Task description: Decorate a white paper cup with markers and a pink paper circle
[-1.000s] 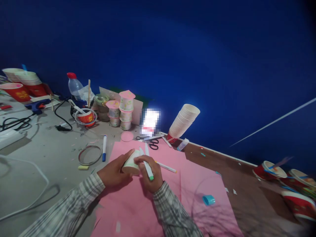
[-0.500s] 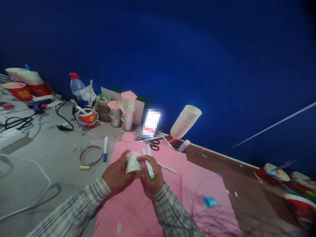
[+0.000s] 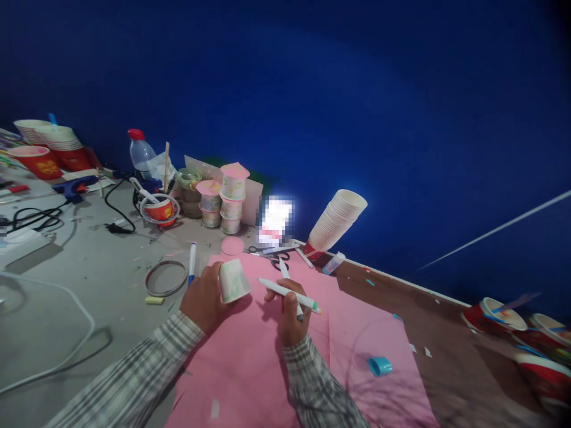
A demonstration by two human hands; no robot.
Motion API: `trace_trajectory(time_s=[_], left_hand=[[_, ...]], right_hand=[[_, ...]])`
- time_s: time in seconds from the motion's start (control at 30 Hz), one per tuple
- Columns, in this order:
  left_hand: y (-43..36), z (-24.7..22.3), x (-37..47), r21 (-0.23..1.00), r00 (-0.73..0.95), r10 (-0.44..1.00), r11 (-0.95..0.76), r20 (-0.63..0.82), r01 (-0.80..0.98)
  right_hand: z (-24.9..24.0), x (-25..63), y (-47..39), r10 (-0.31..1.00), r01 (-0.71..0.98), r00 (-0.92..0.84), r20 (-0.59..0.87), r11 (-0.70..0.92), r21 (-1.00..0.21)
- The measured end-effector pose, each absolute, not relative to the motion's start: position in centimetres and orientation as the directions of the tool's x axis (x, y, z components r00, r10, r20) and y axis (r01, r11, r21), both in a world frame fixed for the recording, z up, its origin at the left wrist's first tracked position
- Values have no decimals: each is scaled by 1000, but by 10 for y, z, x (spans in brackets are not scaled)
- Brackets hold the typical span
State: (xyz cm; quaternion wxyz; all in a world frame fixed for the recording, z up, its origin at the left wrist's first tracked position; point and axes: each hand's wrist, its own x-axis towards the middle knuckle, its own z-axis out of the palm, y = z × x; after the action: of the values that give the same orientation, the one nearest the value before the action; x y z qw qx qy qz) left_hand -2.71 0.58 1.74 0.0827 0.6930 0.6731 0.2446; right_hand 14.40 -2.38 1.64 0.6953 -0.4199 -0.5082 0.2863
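My left hand (image 3: 204,300) grips a small white paper cup (image 3: 234,281) with pale green marks on its side, tilted above the pink paper (image 3: 250,368). To its right, my right hand (image 3: 291,312) holds two white markers between its fingers. One marker (image 3: 285,290) has a green end and points left toward the cup, apart from it. The other marker (image 3: 284,268) points up and away. A yellow-tipped marker is mostly hidden by my right hand.
Decorated cup towers (image 3: 232,205), a bright phone (image 3: 275,220) and leaning stacked cups (image 3: 336,220) stand along the wall. Scissors (image 3: 280,261) lie behind my hands. Left are a tape ring (image 3: 166,278) and a blue-capped marker (image 3: 192,261); right, a blue ring (image 3: 380,365).
My right hand has let go of the cup and moved right with the markers, which now lie at different angles. The cup has shifted slightly left and turned in my left hand.
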Motion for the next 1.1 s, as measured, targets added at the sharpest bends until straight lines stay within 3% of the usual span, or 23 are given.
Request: trace_trajectory(time_s=[0.27,1.1], left_hand=[[9,11,-29,281,13,955,-100,296,954],[8,9,-30,294,48,935,-159,352,943]], right_hand=[[17,138,-34,866,121,158,474,459,-880],[17,136,-34,768,346,43,639,588,-731]])
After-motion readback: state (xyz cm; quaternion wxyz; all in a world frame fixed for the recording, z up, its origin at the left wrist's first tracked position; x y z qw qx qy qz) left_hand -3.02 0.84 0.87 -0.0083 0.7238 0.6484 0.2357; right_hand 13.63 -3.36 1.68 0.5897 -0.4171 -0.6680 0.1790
